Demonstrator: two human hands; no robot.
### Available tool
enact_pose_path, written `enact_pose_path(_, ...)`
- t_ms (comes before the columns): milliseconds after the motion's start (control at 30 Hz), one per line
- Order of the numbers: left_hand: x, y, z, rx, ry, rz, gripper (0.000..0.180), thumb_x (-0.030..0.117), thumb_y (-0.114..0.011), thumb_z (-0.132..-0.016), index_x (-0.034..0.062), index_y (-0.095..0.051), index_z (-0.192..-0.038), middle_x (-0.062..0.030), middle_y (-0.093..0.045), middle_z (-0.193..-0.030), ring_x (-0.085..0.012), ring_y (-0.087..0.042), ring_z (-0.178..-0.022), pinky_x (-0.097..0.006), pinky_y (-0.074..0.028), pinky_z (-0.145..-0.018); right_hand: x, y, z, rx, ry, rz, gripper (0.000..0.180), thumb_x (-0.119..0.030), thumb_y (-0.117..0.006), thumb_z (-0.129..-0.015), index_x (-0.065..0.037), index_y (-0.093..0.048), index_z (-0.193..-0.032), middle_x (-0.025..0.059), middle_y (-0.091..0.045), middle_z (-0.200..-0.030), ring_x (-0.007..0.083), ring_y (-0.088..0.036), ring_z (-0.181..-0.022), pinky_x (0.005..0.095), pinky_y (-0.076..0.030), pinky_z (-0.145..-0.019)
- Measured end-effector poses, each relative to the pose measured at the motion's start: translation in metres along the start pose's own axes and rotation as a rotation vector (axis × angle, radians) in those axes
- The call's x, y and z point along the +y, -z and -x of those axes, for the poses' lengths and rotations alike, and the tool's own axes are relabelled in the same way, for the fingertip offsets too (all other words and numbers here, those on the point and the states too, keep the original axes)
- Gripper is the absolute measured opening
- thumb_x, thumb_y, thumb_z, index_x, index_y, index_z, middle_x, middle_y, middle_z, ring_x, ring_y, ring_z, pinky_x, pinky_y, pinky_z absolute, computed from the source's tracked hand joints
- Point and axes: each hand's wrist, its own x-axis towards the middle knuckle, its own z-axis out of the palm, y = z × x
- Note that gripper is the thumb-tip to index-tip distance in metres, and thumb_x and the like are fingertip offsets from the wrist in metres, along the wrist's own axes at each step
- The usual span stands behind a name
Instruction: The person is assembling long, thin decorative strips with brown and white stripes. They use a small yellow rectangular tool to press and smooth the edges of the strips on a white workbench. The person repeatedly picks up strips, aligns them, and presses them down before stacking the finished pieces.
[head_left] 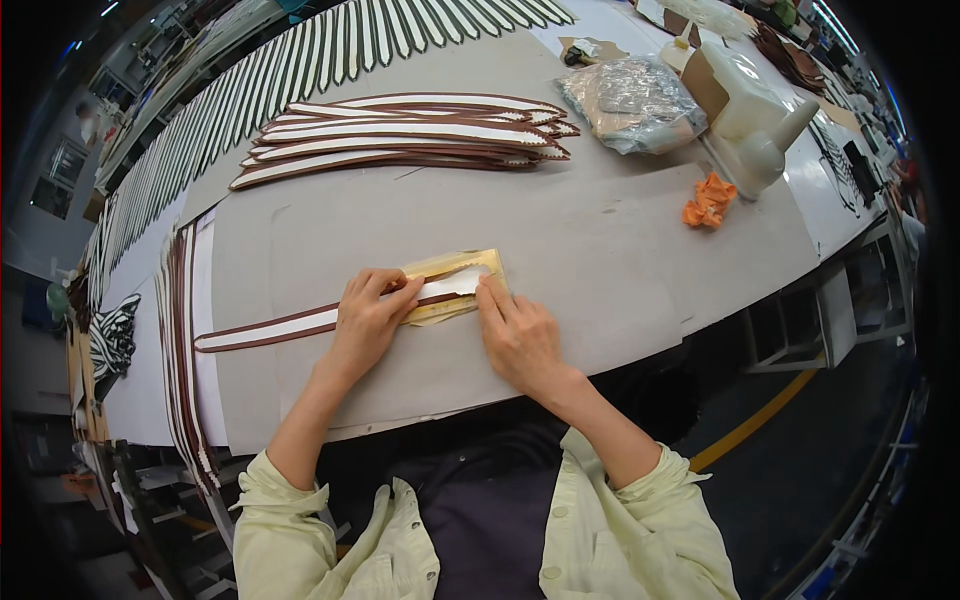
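Note:
A long white strip with brown edges [275, 331] lies across the grey work surface in front of me. Its right end, with a notched rim, rests over a yellowish flat block [490, 262]. My left hand [370, 315] is closed in a pinch on the strip at the block's left side. At the strip's right end, my right hand [518, 335] pinches its tip between thumb and fingers. The fingertips partly hide the strip's edges there.
Beyond my hands lies a pile of similar brown-edged strips [400, 140]. Many dark-edged strips [330, 50] line the far side. A plastic-wrapped bundle [635, 100], a translucent jug [750, 150] and a crumpled orange piece [709, 201] sit at right. More strips [180, 350] hang over the left edge.

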Motion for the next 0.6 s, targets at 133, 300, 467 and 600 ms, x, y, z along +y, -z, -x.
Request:
enact_pose_path(133,0.003,0.001,-0.003,-0.004,0.067,0.072,0.031,0.003,-0.075,-0.089,0.0087,-0.077,-0.120,-0.0070,-0.065,-0.108,-0.0267,-0.059,-0.098,-0.037,-0.051,-0.086,0.002,0.000,-0.006,0.007,-0.026,-0.082,0.051,-0.004,-0.066,-0.078,0.009,-0.061,-0.127,0.0192,-0.064,-0.133,0.0272,-0.063,-0.081,0.0377,-0.052,-0.070)
enact_pose_path(300,0.012,-0.021,0.004,0.142,0.085,0.013,0.029,0.006,-0.075,-0.091,0.0081,-0.077,-0.120,-0.0086,-0.065,-0.108,-0.0261,-0.061,-0.098,-0.038,-0.051,-0.085,-0.001,0.001,-0.007,0.022,-0.005,-0.057,0.045,-0.003,-0.065,-0.078,0.010,-0.064,-0.122,0.0198,-0.065,-0.132,0.0274,-0.062,-0.085,0.0389,-0.050,-0.075)
enact_pose_path(467,0.028,-0.038,-0.023,0.199,0.162,0.172,0.026,0.010,-0.075,-0.092,0.0059,-0.076,-0.117,-0.0091,-0.067,-0.106,-0.0275,-0.064,-0.093,-0.040,-0.054,-0.079,0.001,-0.004,-0.006,0.041,0.019,-0.067,0.040,-0.002,-0.065,-0.079,0.011,-0.067,-0.116,0.0201,-0.065,-0.130,0.0278,-0.061,-0.087,0.0392,-0.049,-0.076)
enact_pose_path(600,0.029,-0.047,-0.049,0.074,0.162,0.289,0.023,0.008,-0.077,-0.089,0.0079,-0.080,-0.113,-0.0109,-0.069,-0.106,-0.0267,-0.066,-0.096,-0.037,-0.054,-0.081,0.001,0.000,-0.012,0.046,0.002,-0.116,0.037,-0.002,-0.065,-0.079,0.011,-0.067,-0.114,0.0201,-0.064,-0.129,0.0283,-0.061,-0.093,0.0394,-0.049,-0.076)
